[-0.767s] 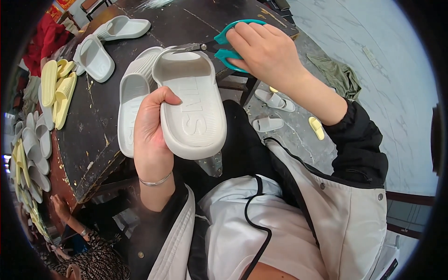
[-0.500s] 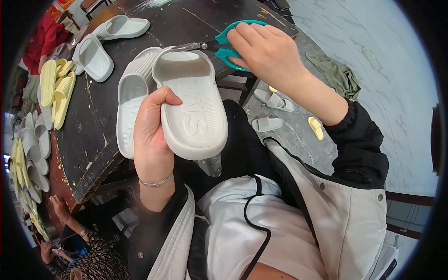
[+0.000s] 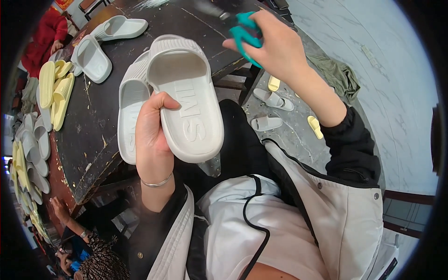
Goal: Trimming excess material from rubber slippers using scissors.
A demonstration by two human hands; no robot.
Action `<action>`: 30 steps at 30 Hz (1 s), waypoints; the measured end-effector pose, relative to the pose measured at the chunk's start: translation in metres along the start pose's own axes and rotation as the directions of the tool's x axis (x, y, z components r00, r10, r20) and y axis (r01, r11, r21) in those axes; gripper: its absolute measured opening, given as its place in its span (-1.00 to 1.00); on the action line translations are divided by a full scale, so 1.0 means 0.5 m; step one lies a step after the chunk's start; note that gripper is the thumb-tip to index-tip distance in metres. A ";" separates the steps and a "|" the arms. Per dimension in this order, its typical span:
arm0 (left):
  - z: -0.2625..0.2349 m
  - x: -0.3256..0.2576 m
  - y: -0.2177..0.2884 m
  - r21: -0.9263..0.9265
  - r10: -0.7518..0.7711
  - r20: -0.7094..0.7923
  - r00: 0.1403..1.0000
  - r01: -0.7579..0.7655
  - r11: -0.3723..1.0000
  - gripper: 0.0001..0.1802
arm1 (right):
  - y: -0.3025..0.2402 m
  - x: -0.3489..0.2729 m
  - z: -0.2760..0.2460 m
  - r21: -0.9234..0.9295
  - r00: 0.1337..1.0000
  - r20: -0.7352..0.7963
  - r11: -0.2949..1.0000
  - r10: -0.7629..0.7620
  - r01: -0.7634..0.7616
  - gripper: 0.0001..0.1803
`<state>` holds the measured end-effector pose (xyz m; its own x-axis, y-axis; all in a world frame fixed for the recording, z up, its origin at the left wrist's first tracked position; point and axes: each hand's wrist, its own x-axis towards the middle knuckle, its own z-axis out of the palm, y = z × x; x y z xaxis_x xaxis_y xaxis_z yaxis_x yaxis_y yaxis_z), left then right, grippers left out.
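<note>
Your left hand (image 3: 156, 119) clamps a white slipper (image 3: 191, 119) just off center toward 11 o'clock, thumb (image 3: 167, 100) over its footbed (image 3: 189, 128), a second slipper (image 3: 128, 119) at its 9 o'clock. At 1 o'clock, your right hand (image 3: 282, 46) grips teal-handled scissors (image 3: 239, 33), blades (image 3: 209, 8) blurred. The dark table (image 3: 86, 140) bears more white slippers (image 3: 95, 60) and yellow slippers (image 3: 60, 105) toward 10 o'clock.
</note>
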<state>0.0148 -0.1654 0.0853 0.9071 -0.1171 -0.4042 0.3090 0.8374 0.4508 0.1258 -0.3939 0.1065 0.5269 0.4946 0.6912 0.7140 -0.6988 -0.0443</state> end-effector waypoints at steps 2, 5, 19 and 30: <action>-0.018 0.003 -0.003 0.045 0.080 0.048 0.996 -0.082 0.996 -0.29 | -0.005 -0.002 -0.002 0.146 0.952 0.039 0.941 0.303 -0.306 -0.45; -0.039 0.018 -0.016 0.136 0.168 0.053 0.984 -0.174 0.975 -0.24 | -0.006 -0.039 0.017 0.339 0.855 0.300 0.790 0.423 -0.510 -0.38; -0.072 0.021 -0.037 0.989 0.560 0.135 0.817 -0.075 -0.129 -0.50 | -0.115 -0.171 0.153 0.666 0.597 0.586 0.096 0.548 -0.740 -0.56; -0.141 0.034 0.083 0.941 0.845 0.285 0.453 -0.301 -0.156 -0.43 | -0.273 -0.154 0.197 0.733 0.819 0.464 0.373 0.339 -0.569 -0.70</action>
<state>0.0229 -0.0947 0.0410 0.7535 0.5021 0.4244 -0.0523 -0.5977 0.8000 0.0331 -0.2860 -0.0117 0.8871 0.4078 0.2164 0.3041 -0.1635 -0.9385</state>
